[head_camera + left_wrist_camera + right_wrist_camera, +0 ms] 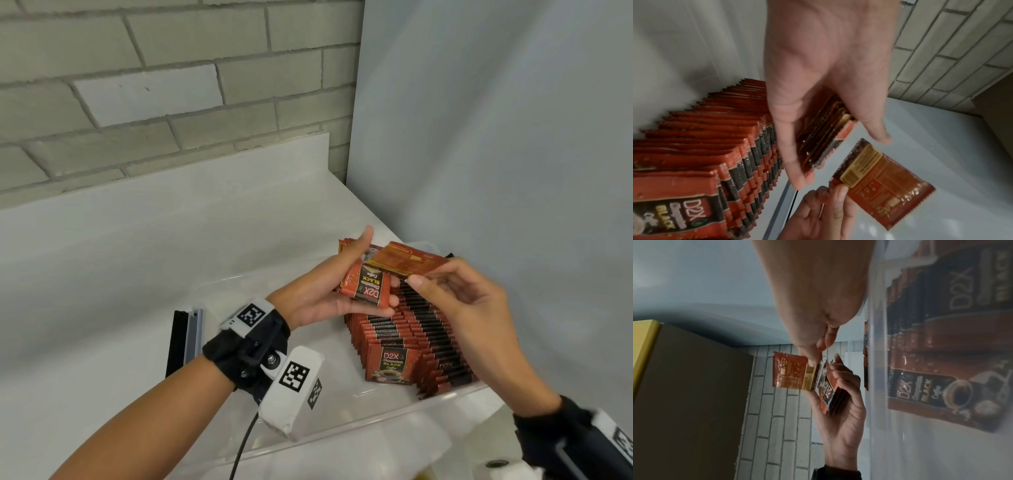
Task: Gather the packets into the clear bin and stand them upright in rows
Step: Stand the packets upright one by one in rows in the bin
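Note:
My left hand (346,291) holds a small stack of red-and-black coffee packets (365,287) above the clear bin (376,425), thumb on one side and fingers on the other. In the left wrist view the stack of packets (822,141) sits between my thumb and fingers. My right hand (445,291) pinches a single packet (407,261) by one end, its printed back face up, right beside the stack. The single packet (879,183) shows its back with a yellow label. Inside the bin, rows of upright packets (407,335) stand packed together.
The bin rests on a white counter (137,274) against a brick wall (154,85) and a pale side panel (496,154). A black and grey rail (186,337) lies left of the bin. A brown cabinet with a yellow edge (684,394) appears in the right wrist view.

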Demonstrator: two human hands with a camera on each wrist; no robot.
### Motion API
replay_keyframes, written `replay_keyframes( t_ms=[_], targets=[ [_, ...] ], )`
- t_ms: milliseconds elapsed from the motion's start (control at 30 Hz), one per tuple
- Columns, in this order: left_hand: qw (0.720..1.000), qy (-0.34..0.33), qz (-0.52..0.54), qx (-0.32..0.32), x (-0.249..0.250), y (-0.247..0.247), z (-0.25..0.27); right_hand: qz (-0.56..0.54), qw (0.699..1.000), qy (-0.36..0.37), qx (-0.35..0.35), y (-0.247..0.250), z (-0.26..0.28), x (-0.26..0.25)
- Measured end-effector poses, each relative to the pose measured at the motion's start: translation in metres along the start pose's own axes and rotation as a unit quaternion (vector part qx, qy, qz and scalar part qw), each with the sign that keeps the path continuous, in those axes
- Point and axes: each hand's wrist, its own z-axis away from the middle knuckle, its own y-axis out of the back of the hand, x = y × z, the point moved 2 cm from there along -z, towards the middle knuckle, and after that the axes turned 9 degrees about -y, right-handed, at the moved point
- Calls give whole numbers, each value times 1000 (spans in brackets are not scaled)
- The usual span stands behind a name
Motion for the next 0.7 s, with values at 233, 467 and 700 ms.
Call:
replay_keyframes(
  t_ms=[233, 467, 700],
  targets=[
    [999, 31, -10, -43, -1, -1, 4, 21, 999, 23, -7, 1, 1, 2],
    [999, -46, 14, -7, 2, 4, 0, -3, 1000, 1, 28, 1, 2, -3],
    [992, -109, 52, 21, 6, 3, -1, -33, 993, -105, -53, -5, 1, -6]
  ],
)
